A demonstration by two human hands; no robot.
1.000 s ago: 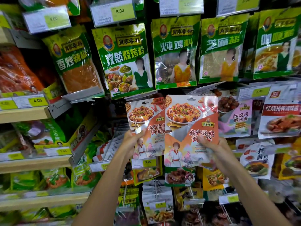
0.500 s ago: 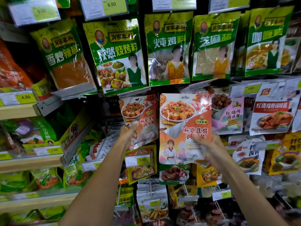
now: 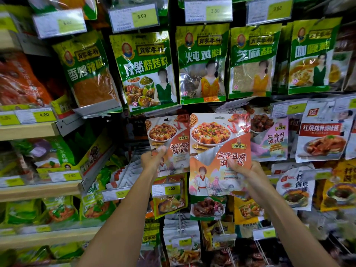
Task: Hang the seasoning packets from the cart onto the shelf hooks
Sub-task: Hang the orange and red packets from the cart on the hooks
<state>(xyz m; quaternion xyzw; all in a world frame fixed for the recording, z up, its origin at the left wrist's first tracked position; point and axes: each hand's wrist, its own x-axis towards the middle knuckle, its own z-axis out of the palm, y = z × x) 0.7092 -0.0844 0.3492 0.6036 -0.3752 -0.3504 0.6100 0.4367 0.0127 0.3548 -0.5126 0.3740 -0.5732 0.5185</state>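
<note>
**Labels: 麻婆豆腐调味酱, twice**

The left hand point(image 3: 154, 158) pinches the left packet point(image 3: 170, 135) at its left edge, thumb on the front. The right hand point(image 3: 245, 170) grips the right packet point(image 3: 215, 143) low on its right side, thumb across the print. Both packets are upright and side by side in front of the hanging display, the right one overlapping the left one's edge. Each carries a 肖家香料 badge over a plate of tofu.

Above hang green bags of the same brand: 孜然烧烤料 point(image 3: 146, 70), 炖鸡料 point(image 3: 202, 62) and 芝麻盐 point(image 3: 252, 58), under tags reading 6.00 point(image 3: 141, 16) and 3.00 point(image 3: 214, 11). To the right hang 红烧肉调味酱 point(image 3: 273, 137) and 红烧排骨调味酱 point(image 3: 319, 139).
</note>
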